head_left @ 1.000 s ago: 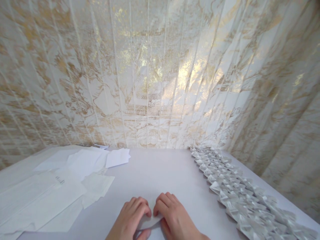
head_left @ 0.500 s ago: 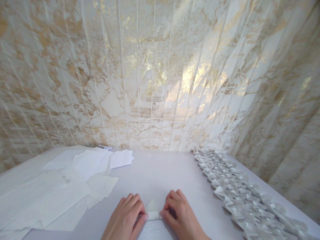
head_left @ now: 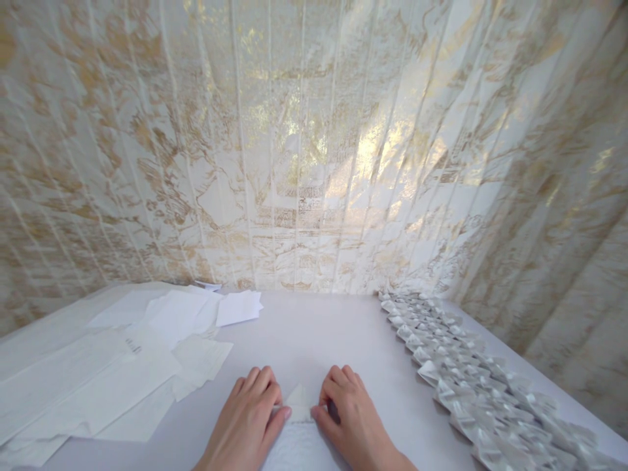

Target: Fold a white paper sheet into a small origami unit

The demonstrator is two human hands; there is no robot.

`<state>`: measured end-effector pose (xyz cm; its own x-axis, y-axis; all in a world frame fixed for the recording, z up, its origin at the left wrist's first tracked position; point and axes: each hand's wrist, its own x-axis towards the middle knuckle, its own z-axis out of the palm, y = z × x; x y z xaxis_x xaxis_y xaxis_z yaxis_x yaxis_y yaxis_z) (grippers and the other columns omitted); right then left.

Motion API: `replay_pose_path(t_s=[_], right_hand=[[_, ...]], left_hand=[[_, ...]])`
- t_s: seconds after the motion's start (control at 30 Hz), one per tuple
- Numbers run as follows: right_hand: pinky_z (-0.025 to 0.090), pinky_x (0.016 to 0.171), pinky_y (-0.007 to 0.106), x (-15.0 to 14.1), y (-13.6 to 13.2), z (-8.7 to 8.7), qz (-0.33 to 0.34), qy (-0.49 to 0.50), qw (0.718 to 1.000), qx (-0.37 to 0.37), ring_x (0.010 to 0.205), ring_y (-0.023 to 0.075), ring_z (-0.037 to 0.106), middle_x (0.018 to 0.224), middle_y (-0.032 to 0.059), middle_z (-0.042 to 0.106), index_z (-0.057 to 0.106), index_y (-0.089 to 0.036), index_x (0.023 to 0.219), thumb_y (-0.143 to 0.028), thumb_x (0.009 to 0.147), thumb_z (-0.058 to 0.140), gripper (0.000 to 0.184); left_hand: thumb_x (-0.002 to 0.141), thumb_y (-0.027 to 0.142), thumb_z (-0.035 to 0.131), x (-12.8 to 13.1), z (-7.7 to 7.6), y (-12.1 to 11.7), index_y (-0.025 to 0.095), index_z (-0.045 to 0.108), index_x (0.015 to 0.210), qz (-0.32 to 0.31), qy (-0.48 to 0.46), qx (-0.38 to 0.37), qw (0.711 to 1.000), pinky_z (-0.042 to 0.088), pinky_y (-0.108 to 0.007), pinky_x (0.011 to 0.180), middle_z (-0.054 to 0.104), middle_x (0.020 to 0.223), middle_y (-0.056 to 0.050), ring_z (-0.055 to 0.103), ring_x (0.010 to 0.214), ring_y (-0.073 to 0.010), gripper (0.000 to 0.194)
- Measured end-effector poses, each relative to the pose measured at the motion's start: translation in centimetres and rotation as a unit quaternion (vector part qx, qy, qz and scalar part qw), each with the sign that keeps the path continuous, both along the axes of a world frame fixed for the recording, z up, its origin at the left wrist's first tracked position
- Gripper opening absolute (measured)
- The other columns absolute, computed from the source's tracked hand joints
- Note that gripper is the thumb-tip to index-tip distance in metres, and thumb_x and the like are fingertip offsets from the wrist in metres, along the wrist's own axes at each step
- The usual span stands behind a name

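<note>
We see our left hand [head_left: 250,418] and right hand [head_left: 354,422] equally near the folded white paper [head_left: 300,413] between them on the tabletop [head_left: 314,340], fingers pinched at its crosswise band's ends, its point facing away.

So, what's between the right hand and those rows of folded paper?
Only bare tabletop, in the head view, from the right hand to the folded paper rows.
</note>
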<state>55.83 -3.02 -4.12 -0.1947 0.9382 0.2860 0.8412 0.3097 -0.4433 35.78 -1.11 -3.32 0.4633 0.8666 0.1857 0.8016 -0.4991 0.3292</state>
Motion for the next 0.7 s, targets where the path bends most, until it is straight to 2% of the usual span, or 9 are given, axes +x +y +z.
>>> replay_pose_path(t_s=[0.1, 0.17, 0.27, 0.37, 0.5, 0.7], right_hand=[[0.042, 0.081, 0.034, 0.1, -0.1, 0.1, 0.051, -0.024, 0.998, 0.019, 0.09, 0.0218, 0.053, 0.093, 0.0021, 0.063, 0.06, -0.019, 0.085, 0.001, 0.078, 0.068, 0.023], [0.041, 0.083, 0.033, 0.1, -0.1, 0.1, 0.102, -0.054, 0.992, 0.046, 0.093, 0.0211, 0.053, 0.099, 0.0021, 0.063, 0.061, -0.021, 0.1, 0.003, 0.079, 0.065, 0.032], [0.039, 0.077, 0.031, 0.1, -0.1, 0.2, 0.185, -0.124, 0.97, 0.095, 0.084, 0.0188, 0.054, 0.096, 0.0001, 0.063, 0.06, -0.027, 0.111, -0.005, 0.085, 0.066, 0.034], [0.036, 0.07, 0.03, -0.2, -0.2, 0.2, 0.22, -0.172, 0.951, 0.134, 0.075, 0.0167, 0.053, 0.088, -0.0016, 0.063, 0.062, -0.029, 0.108, -0.019, 0.09, 0.067, 0.021], [0.035, 0.067, 0.029, -0.1, -0.4, 0.5, 0.21, -0.174, 0.948, 0.162, 0.073, 0.0156, 0.054, 0.084, -0.0025, 0.064, 0.065, -0.029, 0.101, -0.024, 0.092, 0.066, 0.01], [0.036, 0.069, 0.03, 2.1, -0.6, 2.0, 0.211, -0.139, 0.961, 0.113, 0.077, 0.0149, 0.057, 0.091, -0.0029, 0.07, 0.067, -0.026, 0.087, -0.012, 0.091, 0.063, 0.016]], left_hand=[[0.089, 0.019, 0.056, 0.0, 0.3, 0.0, 0.02, 0.058, 0.077, 0.007, 0.004, -0.006, 1.0, 0.038, -0.038, 0.078, 0.059, 0.092, -0.003, 0.054, 0.091, -0.0254, 0.012], [0.089, 0.019, 0.055, 0.0, 0.4, 0.0, 0.02, 0.058, 0.079, 0.01, 0.007, -0.008, 1.0, 0.037, -0.038, 0.078, 0.059, 0.092, -0.003, 0.054, 0.091, -0.0252, 0.01], [0.09, 0.015, 0.05, 0.0, 0.3, 0.1, 0.02, 0.057, 0.082, 0.011, 0.0, 0.0, 1.0, 0.037, -0.038, 0.077, 0.058, 0.09, -0.003, 0.053, 0.088, -0.0241, 0.012], [0.09, 0.011, 0.046, 0.0, -0.1, 0.0, 0.021, 0.055, 0.083, 0.008, -0.017, 0.014, 1.0, 0.036, -0.037, 0.077, 0.058, 0.09, -0.002, 0.053, 0.088, -0.0234, 0.015], [0.089, 0.008, 0.044, -0.1, -0.3, 0.0, 0.021, 0.054, 0.084, 0.004, -0.028, 0.011, 1.0, 0.036, -0.037, 0.077, 0.058, 0.091, -0.002, 0.052, 0.089, -0.0233, 0.017], [0.089, 0.007, 0.044, -0.3, -0.2, 0.1, 0.021, 0.054, 0.084, -0.007, -0.032, -0.001, 0.999, 0.036, -0.036, 0.077, 0.058, 0.092, -0.002, 0.051, 0.089, -0.0224, 0.018]])
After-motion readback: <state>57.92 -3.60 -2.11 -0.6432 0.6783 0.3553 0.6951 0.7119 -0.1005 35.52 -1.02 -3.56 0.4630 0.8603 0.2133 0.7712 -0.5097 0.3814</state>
